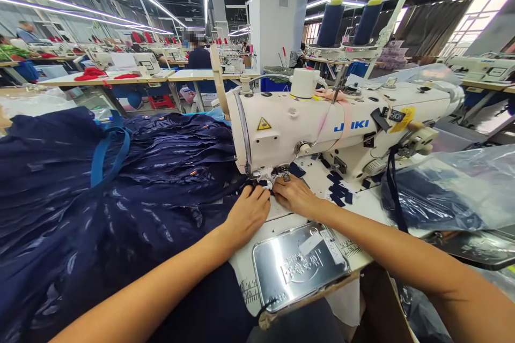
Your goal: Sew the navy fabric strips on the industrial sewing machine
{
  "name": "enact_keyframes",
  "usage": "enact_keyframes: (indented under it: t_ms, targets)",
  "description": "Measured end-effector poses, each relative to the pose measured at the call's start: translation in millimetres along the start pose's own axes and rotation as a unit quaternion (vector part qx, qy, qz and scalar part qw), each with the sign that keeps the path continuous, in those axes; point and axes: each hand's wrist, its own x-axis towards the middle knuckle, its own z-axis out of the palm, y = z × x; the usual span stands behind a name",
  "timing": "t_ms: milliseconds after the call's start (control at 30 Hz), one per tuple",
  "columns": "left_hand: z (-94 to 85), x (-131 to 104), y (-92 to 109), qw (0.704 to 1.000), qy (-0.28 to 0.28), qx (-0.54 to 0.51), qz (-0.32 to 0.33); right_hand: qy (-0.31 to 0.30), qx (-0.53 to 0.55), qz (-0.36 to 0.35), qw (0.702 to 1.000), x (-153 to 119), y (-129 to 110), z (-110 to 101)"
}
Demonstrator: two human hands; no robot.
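Note:
The white sewing machine [281, 123] stands before me, with both hands close together under its needle end. My left hand [250, 209] has its fingers bent and closed on the edge of a navy garment [217, 193], left of the needle. A small white piece [266, 184] shows between the hands, perhaps a label. My right hand [295, 195] is closed, thumb and fingers together, just right of the needle area; whatever it pinches is hidden. Gathered navy garments [169, 144] are heaped to the left, with a blue strap [108, 155] lying over them.
Small dark fabric pieces [340, 190] lie scattered on the machine bed at right. A shiny metal plate [300, 268] covers the front. A clear plastic bag [438, 193] with navy contents sits at right. Two navy thread cones [330, 24] stand behind the machine. Other people work at distant tables.

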Motion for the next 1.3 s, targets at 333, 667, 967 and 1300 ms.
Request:
enact_keyframes:
  t_ms: [333,667,967,1300]
  targets:
    - [13.7,-47.4,5.3,0.997,0.020,-0.073,-0.032,-0.020,0.034,0.028,0.999,8.8,-16.5,-5.7]
    - [14.7,-43.1,10.3,1.000,-0.022,-0.013,-0.007,-0.087,0.193,0.031,0.977,29.2,-17.5,-11.0]
    - [20.6,-37.0,7.3,1.000,-0.009,-0.020,-0.003,-0.104,0.321,0.061,0.939,30.0,-8.2,-6.2]
    - [23.2,-39.3,6.2,1.000,0.019,0.002,-0.009,0.028,0.019,-0.166,0.985,1.2,-21.4,-4.4]
